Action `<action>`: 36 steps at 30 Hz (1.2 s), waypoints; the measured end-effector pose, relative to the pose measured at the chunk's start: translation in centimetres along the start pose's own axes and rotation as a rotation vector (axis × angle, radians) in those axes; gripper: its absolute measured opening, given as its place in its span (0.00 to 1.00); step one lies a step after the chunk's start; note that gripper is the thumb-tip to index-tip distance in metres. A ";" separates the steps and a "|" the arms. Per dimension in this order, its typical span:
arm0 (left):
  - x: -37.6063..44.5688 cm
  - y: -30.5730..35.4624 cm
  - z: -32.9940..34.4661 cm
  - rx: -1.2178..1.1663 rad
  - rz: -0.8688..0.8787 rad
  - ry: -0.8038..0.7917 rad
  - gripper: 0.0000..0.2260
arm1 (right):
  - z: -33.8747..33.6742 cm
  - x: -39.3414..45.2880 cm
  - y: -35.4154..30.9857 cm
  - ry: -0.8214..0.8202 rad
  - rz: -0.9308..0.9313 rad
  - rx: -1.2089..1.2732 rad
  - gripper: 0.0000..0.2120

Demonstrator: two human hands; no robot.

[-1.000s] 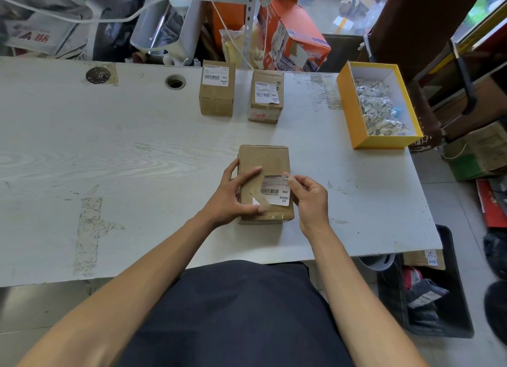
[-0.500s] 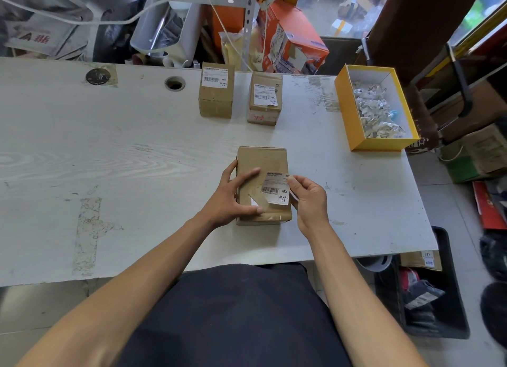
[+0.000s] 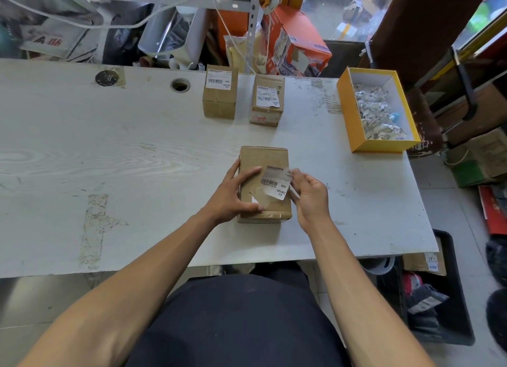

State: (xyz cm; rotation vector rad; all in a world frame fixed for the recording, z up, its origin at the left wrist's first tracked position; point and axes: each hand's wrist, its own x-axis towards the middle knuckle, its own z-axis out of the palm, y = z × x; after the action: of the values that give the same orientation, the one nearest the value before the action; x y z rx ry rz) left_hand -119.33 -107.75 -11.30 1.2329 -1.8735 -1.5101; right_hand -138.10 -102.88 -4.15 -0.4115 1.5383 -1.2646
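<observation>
A brown cardboard box (image 3: 264,158) lies flat on the white table (image 3: 109,152) in front of me. My left hand (image 3: 233,195) holds the box down, fingers laid over its top and thumb along its near edge. A white barcode label (image 3: 274,184) is partly peeled up from the box top, leaving a shiny patch where it stuck. My right hand (image 3: 310,198) pinches the label's right edge between thumb and fingers, just off the box's right side.
Two smaller labelled cardboard boxes (image 3: 219,92) (image 3: 267,100) stand at the table's far side. A yellow open box (image 3: 354,117) holding several torn label scraps sits at the right. Clutter lines the back; a black crate (image 3: 455,306) sits on the floor at the right.
The label has lifted further off the box as my right hand pulled its edge up and to the right. My left hand stays on the box.
</observation>
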 end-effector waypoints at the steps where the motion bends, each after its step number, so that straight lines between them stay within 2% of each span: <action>1: 0.1 0.2 0.0 -0.011 0.008 -0.009 0.40 | 0.1 -0.1 -0.3 -0.008 -0.016 -0.001 0.09; 7: 1.5 0.7 -0.5 -0.026 -0.023 -0.096 0.42 | 0.1 -0.5 -2.1 -0.055 -0.094 0.018 0.09; 12: 2.2 1.4 -0.4 -0.090 0.005 -0.102 0.34 | -0.3 0.1 -2.8 -0.115 -0.167 -0.026 0.04; 14: 2.3 1.7 0.0 -0.150 -0.012 -0.058 0.32 | -0.6 0.9 -2.5 -0.124 -0.227 -0.183 0.09; 17: 1.9 2.5 0.8 -0.232 -0.026 0.026 0.29 | -1.0 1.6 -1.6 -0.122 -0.389 -0.640 0.24; 20: 1.5 2.5 1.7 -0.238 -0.012 0.112 0.26 | -1.2 1.6 -0.5 -0.188 -0.514 -1.026 0.40; 23: 1.3 2.4 2.0 -0.217 -0.017 0.161 0.24 | -2.0 2.2 0.0 -0.280 -0.568 -1.288 0.50; 27: 1.6 2.9 1.4 -0.218 -0.065 0.113 0.24 | -2.9 3.3 -0.2 -0.345 -0.649 -1.445 0.53; 31: 2.3 3.2 0.5 -0.178 -0.082 -0.087 0.22 | -3.2 3.8 -0.1 -0.378 -0.717 -1.491 0.53; 33: 2.3 3.5 0.5 -0.093 -0.092 -0.063 0.22 | -3.4 4.0 0.3 -0.371 -0.717 -1.470 0.53; 36: 1.2 3.4 1.4 -0.077 -0.083 0.109 0.18 | -3.8 4.3 1.0 -0.338 -0.737 -1.425 0.53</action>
State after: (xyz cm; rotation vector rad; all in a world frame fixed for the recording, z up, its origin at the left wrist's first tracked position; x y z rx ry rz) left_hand -122.30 -108.00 -8.82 1.3444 -1.6986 -1.5106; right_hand -142.70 -103.90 -7.61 -2.1069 1.8135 -0.2812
